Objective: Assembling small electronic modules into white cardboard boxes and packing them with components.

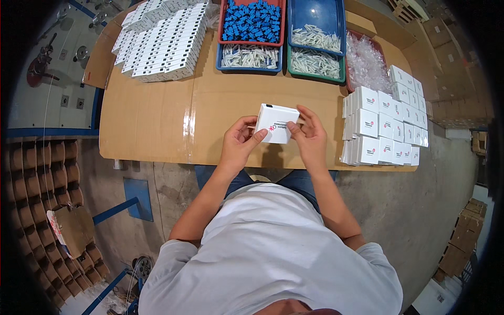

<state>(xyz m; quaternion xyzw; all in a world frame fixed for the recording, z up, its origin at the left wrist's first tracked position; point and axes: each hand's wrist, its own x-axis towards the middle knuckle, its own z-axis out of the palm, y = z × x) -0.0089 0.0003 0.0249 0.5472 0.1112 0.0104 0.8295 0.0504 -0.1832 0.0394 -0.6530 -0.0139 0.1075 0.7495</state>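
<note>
Between my two hands I hold a small white box (275, 126), flat and nearly square, with printing on its face and a dark patch at its top left corner. My left hand (242, 137) grips its left side, thumb on the printed face. On the other side my right hand (310, 132) pinches the right edge, thumb on the front and fingers behind. The box is above the near half of the cardboard-covered table (152, 115). What my fingers touch behind it is hidden.
Stacked white boxes (370, 126) stand at the right; rows of white boxes (163, 47) fill the far left. Along the back are a red tray (221, 31) of blue parts, blue trays (315, 13) of slim pale pieces, a green tray (336, 81), and clear plastic wrappers (367, 63).
</note>
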